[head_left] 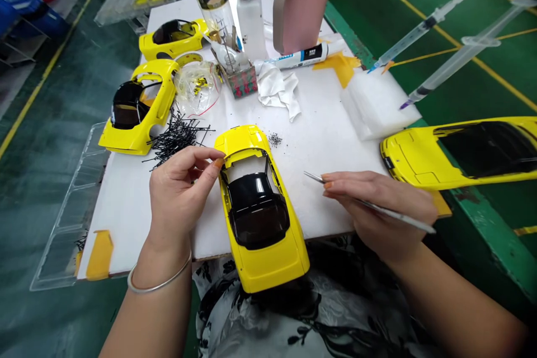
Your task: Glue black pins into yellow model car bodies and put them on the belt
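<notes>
A yellow model car body [268, 263] with a black roof and dark rear window lies in front of me, its near end sticking out past the table edge. My left hand [180, 190] is closed, with thumb and forefinger pinching the body's left edge beside the open windshield frame. Whether a tiny part sits between those fingertips is hidden. To the right of the body, my right hand [377, 207] grips metal tweezers [394, 216], their tips pointing left above the white tabletop. Tiny black bits [274, 139] lie scattered just beyond the body, and thin black plastic sprues [178, 137] are heaped on the left.
Two more yellow car bodies [138, 109] stand at the back left, another [461, 151] at right. A white foam block [373, 103] holds two upright syringes [423, 33]. Behind are a pink mug [304, 5], a pump bottle [249, 17], a glue tube [297, 57] and crumpled tissue [279, 89].
</notes>
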Motion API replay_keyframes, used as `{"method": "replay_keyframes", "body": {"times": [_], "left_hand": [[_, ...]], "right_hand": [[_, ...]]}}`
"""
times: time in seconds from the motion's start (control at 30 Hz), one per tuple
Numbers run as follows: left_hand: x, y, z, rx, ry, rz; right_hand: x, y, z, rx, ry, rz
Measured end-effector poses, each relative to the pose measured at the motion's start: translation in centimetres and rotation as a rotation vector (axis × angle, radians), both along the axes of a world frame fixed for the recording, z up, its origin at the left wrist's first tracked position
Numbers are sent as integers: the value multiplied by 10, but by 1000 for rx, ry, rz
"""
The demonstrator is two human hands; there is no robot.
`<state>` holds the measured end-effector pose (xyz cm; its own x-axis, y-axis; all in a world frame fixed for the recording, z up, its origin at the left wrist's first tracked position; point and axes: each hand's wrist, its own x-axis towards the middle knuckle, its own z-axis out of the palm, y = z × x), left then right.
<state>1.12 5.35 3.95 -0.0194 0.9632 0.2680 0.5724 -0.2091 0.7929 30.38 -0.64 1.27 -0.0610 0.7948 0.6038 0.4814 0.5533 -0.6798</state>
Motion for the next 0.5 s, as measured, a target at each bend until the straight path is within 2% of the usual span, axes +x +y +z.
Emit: {"method": "replay_keyframes", "body": {"times": [0.1, 0.23, 0.37, 0.5], "left_hand": [[0, 1, 0, -5, -11, -1], [0, 2, 1, -6, 14, -13], [1, 3, 1, 5, 36, -28], [-2, 2, 2, 17, 59, -31]], "right_hand": [[-3, 4, -1, -65, 156, -109], [-1, 15, 7, -253, 238, -172], [-1, 42, 20, -370, 171, -137], [-9, 67, 27, -335, 93, -83]]}}
